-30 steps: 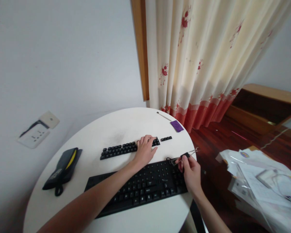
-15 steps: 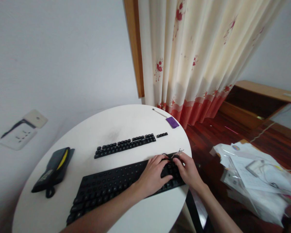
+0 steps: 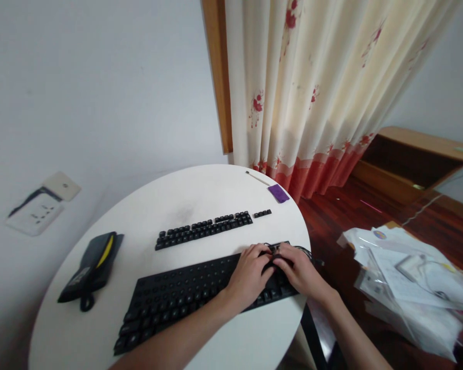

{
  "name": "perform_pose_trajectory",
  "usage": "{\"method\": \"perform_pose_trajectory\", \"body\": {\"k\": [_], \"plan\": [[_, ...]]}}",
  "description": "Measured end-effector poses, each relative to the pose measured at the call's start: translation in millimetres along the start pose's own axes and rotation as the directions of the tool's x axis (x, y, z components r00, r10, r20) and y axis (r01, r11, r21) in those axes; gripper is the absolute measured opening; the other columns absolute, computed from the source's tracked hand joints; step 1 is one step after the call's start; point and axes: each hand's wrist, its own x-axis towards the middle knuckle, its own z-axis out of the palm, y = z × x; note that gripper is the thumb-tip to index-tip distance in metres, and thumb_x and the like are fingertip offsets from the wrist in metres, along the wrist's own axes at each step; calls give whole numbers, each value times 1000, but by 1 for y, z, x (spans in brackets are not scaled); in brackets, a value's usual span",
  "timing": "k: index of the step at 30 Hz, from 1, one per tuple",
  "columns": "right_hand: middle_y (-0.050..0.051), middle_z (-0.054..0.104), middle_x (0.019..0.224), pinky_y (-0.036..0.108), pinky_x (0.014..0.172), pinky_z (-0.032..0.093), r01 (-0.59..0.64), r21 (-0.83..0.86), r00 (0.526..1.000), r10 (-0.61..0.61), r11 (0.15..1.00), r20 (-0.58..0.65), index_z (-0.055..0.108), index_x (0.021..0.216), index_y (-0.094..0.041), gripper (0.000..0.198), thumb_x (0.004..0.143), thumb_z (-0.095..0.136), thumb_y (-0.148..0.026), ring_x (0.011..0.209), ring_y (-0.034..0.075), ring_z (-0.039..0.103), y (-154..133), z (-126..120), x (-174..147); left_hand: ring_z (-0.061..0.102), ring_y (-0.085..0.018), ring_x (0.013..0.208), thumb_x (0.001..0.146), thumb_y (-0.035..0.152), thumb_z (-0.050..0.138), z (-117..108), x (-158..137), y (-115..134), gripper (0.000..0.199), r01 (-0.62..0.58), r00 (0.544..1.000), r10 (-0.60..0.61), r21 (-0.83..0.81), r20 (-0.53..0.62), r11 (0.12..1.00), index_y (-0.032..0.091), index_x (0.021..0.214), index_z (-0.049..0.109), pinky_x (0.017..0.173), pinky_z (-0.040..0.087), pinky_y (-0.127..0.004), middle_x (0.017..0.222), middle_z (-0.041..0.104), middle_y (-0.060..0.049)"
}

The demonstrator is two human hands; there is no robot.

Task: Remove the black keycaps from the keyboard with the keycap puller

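Open table (image 3: 202, 250) separates loose keycaps (image 3: 204, 229) from keyboard (image 3: 200, 288); left grip (image 3: 250, 272) and right grip (image 3: 300, 270) block the keyboard's right end.

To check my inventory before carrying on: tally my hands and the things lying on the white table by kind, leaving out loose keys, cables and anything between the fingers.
Hands, left hand and right hand: 2
Keyboard: 1
Brush: 1
Purple cloth: 1
Black object with a yellow stripe, exact kind unclear: 1
Total: 6
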Motion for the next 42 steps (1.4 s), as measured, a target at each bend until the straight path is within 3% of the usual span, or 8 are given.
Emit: {"method": "perform_pose_trajectory", "body": {"k": [9, 15, 22, 29, 31, 36, 42], "plan": [[1, 60, 70, 28, 61, 40, -228, 103, 946, 246, 968, -214, 58, 80, -18, 27, 98, 46, -34, 65, 17, 53, 16, 13, 2, 53, -23, 103, 86, 25, 70, 4, 6, 1, 14, 32, 999, -32, 82, -1, 996, 22, 99, 67, 91, 42, -41, 107, 59, -2], [0, 57, 66, 28, 58, 38, -256, 130, 931, 281, 958, -234, 56, 77, -18, 30, 98, 46, -37, 61, 17, 52, 19, 15, 2, 52, -25, 104, 85, 25, 71, 4, 11, 3, 10, 62, 998, -64, 79, 21, 995, 21, 93, 66, 90, 40, -44, 106, 58, -3], [4, 61, 82, 31, 74, 44, -34, 54, 992, 40, 998, -117, 58, 81, -20, 24, 99, 46, -30, 79, 20, 56, 10, 6, -4, 53, -22, 104, 88, 25, 66, 1, 11, 2, 8, 41, 999, -40, -69, 9, 997, 20, 95, 65, 94, 40, -41, 107, 59, -3], [8, 63, 91, 32, 75, 47, 87, -7, 996, -87, 996, 29, 64, 88, -20, 24, 100, 44, -26, 84, 20, 60, -2, 0, -8, 53, -21, 104, 84, 17, 70, 5, 9, -2, 4, 24, 999, -27, -140, -20, 990, 20, 85, 67, 96, 41, -39, 103, 60, -2], [7, 63, 89, 32, 74, 47, 64, -32, 998, -63, 997, 10, 64, 88, -20, 23, 100, 44, -26, 82, 20, 59, -2, 1, -8, 53, -22, 104, 84, 16, 69, 6, 8, -2, 5, 26, 999, -30, -135, -26, 991, 20, 87, 68, 96, 42, -40, 104, 60, -3], [5, 64, 80, 31, 67, 44, -124, -48, 980, 115, 991, -166, 59, 84, -20, 21, 98, 45, -27, 72, 20, 57, 6, 8, -3, 53, -22, 104, 85, 19, 69, 6, 8, -3, 6, 23, 1000, -24, -118, -10, 993, 20, 91, 69, 96, 43, -41, 105, 59, -4], [5, 67, 75, 30, 65, 43, -196, -12, 961, 190, 980, -199, 62, 81, -19, 26, 98, 46, -31, 69, 20, 58, 8, 11, 1, 52, -23, 106, 86, 17, 66, 8, 8, -4, 10, 23, 1000, -24, -101, -13, 995, 21, 95, 69, 97, 43, -41, 106, 59, -4]]}}
